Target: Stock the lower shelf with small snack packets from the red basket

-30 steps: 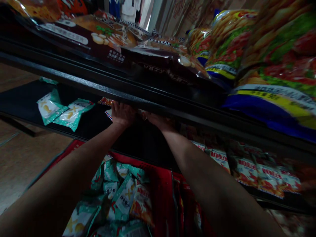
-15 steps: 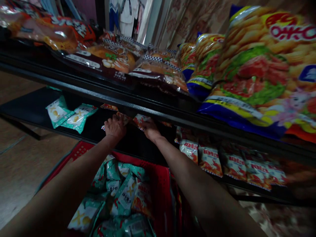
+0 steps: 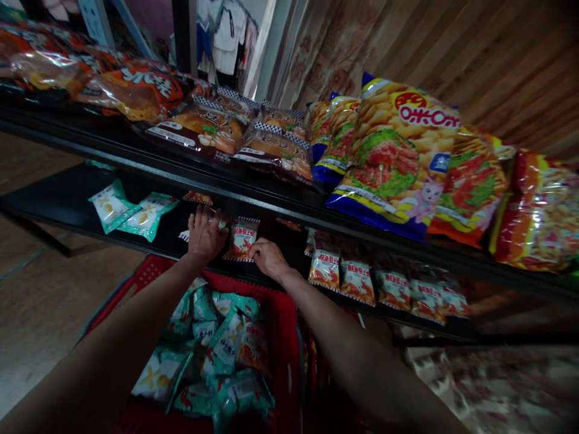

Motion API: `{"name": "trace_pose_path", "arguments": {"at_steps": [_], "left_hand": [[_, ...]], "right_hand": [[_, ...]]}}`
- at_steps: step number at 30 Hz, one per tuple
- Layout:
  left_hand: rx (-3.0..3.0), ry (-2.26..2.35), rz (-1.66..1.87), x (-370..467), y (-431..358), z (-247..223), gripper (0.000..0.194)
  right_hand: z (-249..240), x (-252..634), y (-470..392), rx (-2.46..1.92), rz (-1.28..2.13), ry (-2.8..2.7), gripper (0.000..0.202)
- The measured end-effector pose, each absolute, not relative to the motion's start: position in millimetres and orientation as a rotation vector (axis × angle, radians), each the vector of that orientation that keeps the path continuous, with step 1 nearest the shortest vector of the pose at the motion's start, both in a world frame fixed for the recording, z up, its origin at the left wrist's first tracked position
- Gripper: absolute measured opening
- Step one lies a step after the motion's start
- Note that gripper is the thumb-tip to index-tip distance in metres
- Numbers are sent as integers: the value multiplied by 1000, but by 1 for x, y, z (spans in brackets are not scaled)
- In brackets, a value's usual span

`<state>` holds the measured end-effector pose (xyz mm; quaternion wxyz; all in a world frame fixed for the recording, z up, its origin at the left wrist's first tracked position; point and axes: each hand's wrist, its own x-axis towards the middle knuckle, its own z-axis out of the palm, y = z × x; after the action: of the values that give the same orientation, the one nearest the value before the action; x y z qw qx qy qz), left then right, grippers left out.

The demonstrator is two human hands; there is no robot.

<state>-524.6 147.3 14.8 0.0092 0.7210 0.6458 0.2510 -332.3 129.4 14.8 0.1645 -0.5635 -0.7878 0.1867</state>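
Note:
On the lower shelf point(image 3: 45, 190), my right hand point(image 3: 270, 258) pinches the lower right corner of a small red-and-white snack bag point(image 3: 243, 238), which lies face up at the shelf's front. My left hand point(image 3: 205, 234) rests just left of it, fingers stretched out over another small bag point(image 3: 183, 235) that is mostly hidden beneath the palm. Two green-and-white snack bags point(image 3: 147, 215) lie farther left. Below the shelf edge a red basket point(image 3: 286, 337) holds several green snack bags point(image 3: 226, 343) and a red-and-white one point(image 3: 253, 343).
Close above my hands runs the upper shelf's edge point(image 3: 181, 175). On it stand bread packs point(image 3: 203, 126) and large puffed-snack bags point(image 3: 393, 157). A row of red-and-white bags point(image 3: 357, 280) lines the lower shelf at right. Clothes point(image 3: 228, 39) hang behind.
The snack bag at my right hand has come forward and now lies face up near the shelf's front. My left hand has shifted slightly left, its fingers straighter. The view has turned right.

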Motion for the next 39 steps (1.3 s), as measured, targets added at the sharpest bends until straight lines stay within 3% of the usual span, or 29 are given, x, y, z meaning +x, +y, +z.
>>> {"name": "trace_pose_path", "arguments": {"at_steps": [3, 11, 20, 27, 35, 39], "left_hand": [[2284, 1734, 952, -503, 115, 12, 41], [1684, 1704, 1036, -462, 40, -15, 47], [847, 1430, 1049, -470, 12, 28, 36], [667, 1296, 1191, -476, -35, 72, 39], [755, 1254, 1138, -460, -65, 97, 32], [840, 1200, 1046, -453, -73, 90, 33]], "right_hand": [[18, -335, 111, -1620, 564, -2187, 27], [21, -325, 58, -1668, 669, -2104, 28], [40, -317, 12, -1619, 758, -1927, 24], [65, -327, -41, -1475, 1103, -1300, 7], [100, -329, -87, -1251, 1348, -610, 37], [107, -324, -84, -1240, 1510, -411, 41]]}}
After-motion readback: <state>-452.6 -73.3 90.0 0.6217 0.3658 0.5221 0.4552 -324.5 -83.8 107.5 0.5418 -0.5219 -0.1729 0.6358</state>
